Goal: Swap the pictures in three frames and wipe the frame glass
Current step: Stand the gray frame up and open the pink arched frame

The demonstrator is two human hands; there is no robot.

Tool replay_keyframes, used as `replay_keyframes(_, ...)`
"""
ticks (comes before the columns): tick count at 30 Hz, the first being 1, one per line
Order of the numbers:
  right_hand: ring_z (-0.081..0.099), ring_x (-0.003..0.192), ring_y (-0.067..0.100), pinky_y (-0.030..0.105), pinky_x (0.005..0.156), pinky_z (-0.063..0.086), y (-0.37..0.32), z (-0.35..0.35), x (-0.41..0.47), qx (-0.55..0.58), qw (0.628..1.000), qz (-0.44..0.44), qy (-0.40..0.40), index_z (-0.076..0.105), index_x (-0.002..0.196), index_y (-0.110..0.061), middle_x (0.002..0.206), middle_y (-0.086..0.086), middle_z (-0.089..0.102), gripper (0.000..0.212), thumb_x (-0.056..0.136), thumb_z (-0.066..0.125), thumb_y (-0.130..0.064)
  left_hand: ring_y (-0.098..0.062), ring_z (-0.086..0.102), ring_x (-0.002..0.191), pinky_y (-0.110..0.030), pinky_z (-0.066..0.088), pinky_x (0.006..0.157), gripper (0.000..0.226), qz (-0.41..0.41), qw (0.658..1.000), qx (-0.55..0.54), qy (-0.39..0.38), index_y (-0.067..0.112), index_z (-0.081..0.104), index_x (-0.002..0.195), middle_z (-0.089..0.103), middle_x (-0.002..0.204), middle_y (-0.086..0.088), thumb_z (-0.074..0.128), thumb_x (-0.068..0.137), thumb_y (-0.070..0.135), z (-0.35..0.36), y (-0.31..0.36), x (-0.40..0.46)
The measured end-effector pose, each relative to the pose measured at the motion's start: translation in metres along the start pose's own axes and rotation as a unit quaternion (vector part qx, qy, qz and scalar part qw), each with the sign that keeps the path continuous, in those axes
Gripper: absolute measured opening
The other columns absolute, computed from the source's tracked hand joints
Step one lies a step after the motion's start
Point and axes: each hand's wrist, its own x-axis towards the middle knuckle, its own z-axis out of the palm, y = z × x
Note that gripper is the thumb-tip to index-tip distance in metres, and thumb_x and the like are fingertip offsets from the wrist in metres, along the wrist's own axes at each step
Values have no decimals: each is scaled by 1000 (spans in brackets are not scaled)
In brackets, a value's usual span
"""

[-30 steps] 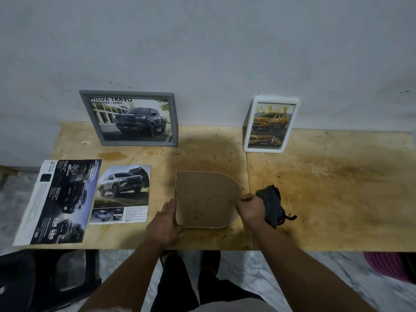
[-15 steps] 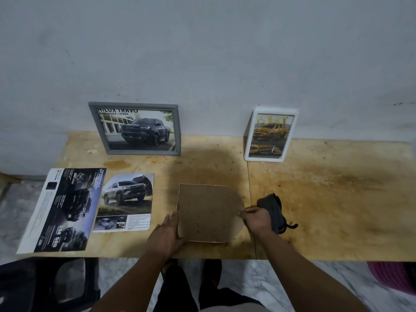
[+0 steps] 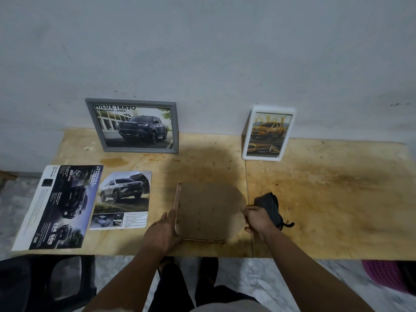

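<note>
Grey frame (image 3: pixel 132 126) pic: "HILUX TRAVO", "PRERUNNER / 4TREX"; brochure (image 3: pixel 60 207): "204", "500" (rest unreadable).

A stained plywood table (image 3: pixel 326 199) stands against a pale grey wall (image 3: pixel 202 52); below it lie a marbled floor (image 3: pixel 258 278), a black plastic chair (image 3: pixel 45 284) at left and a magenta basket (image 3: pixel 387 275) at right
</note>
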Motion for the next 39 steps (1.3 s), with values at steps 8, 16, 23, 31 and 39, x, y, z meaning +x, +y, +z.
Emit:
replay_keyframes(8,51,46,19,29,42,40,4,-13,-17,116,986,-117,32,63,110,-4,73,17,63,15,104,58,-17,-28,65,124,-42,56,98,97,4,1000,-13,0,34,18,155,48,156,-5,67,79,69,2,-4,-1)
replay_keyframes(16,68,89,27,39,68,58,-86,3,9,185,968,-142,99,68,107,-24,102,10,73,12,103,57,-26,-28,55,137,-46,51,107,108,-3,999,-34,-3,39,17,155,42,161,-2,61,69,86,7,-6,2)
replay_keyframes(23,66,106,29,48,92,60,-149,25,46,141,967,-152,148,68,117,-20,114,6,69,20,99,59,-19,-26,50,141,-44,49,109,100,12,1000,-18,0,32,21,155,44,159,0,70,77,72,7,-5,2)
replay_keyframes(31,58,118,20,36,97,50,-112,41,14,-18,948,-251,196,56,142,-16,134,1,61,43,101,58,-28,-29,52,139,-45,48,110,98,3,1000,-24,-13,32,19,156,44,159,-2,71,79,64,8,-9,4)
replay_keyframes(39,57,109,18,34,89,54,15,46,5,-378,888,-242,102,57,138,-20,124,2,57,52,94,61,-48,-27,42,148,-44,44,114,91,13,1000,-7,0,24,22,159,43,160,-6,63,86,59,12,-8,4)
